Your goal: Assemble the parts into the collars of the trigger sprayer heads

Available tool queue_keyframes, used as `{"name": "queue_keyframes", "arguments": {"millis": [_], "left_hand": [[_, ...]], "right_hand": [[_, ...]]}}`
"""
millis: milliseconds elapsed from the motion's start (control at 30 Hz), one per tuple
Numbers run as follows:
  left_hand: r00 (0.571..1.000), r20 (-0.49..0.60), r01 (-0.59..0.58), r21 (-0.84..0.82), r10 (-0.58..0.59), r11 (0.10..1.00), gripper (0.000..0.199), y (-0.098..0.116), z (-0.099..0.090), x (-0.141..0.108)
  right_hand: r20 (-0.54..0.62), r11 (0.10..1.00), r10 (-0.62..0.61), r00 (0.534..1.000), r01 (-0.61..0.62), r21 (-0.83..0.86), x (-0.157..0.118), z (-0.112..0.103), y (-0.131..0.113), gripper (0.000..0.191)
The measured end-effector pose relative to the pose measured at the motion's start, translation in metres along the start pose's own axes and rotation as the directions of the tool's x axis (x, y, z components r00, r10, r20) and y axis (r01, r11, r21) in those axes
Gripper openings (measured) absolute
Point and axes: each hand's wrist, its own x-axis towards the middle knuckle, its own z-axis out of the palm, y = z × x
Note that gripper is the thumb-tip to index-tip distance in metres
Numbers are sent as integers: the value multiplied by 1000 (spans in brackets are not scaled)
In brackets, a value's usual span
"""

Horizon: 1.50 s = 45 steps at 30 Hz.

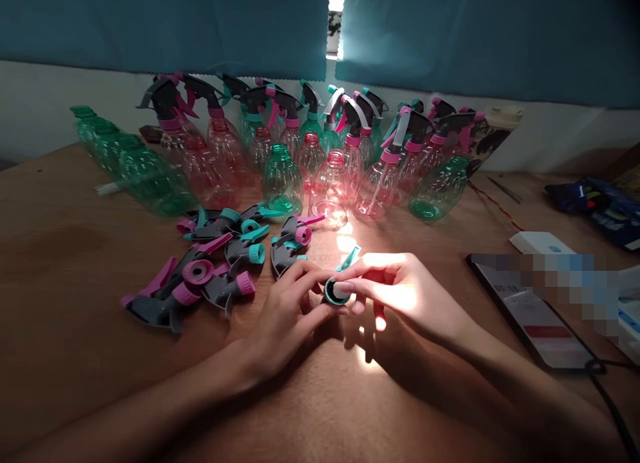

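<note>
In the head view my left hand (293, 309) is closed around a spray head with a teal collar (330, 299) and a teal trigger (349, 258), its opening turned up toward me. My right hand (395, 286) has its thumb and fingers at the rim of that collar, pinching a small whitish piece (343, 288) at the opening. Loose spray heads in grey, pink and teal (197, 271) lie left of my hands. One more small group (287, 246) lies just behind my left hand.
Behind stand several bottles, green (283, 179) and pink (329, 183), many carrying spray heads. A phone (530, 316) with a cable lies at the right, near a white box (540, 241) and a dark blue packet (595, 206). A patterned tumbler (493, 139) stands behind.
</note>
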Motion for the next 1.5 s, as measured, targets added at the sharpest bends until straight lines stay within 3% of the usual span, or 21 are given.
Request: {"name": "queue_keyframes", "arguments": {"millis": [167,300,467,667,967,1167,1333,1500], "left_hand": [[999,30,-25,-3,25,1000,28,2,-1,-2],[999,16,-38,-6,38,999,23,3,-1,-2],[999,40,-34,24,33,999,28,4,-2,-2],[993,63,-108,95,102,990,23,1,-1,-2],[953,134,-301,301,273,905,29,-4,-5,0],[945,115,-328,326,307,887,20,-3,-2,2],[946,104,-325,325,308,888,16,-3,2,3],[951,136,-308,328,278,893,19,-3,2,5]], "right_hand": [[-107,971,-230,967,220,-97,6,12,23,8],[-130,930,-328,936,295,-221,4,10,27,11],[-37,830,-396,917,341,-440,-1,-8,8,14],[194,666,-447,873,470,-579,-8,-11,1,25],[236,543,-426,873,456,-705,-15,-11,3,37],[206,444,-477,854,436,-782,-17,-3,9,35],[191,450,-493,849,437,-779,-17,4,15,42],[95,589,-529,843,445,-675,-12,5,18,46]]}}
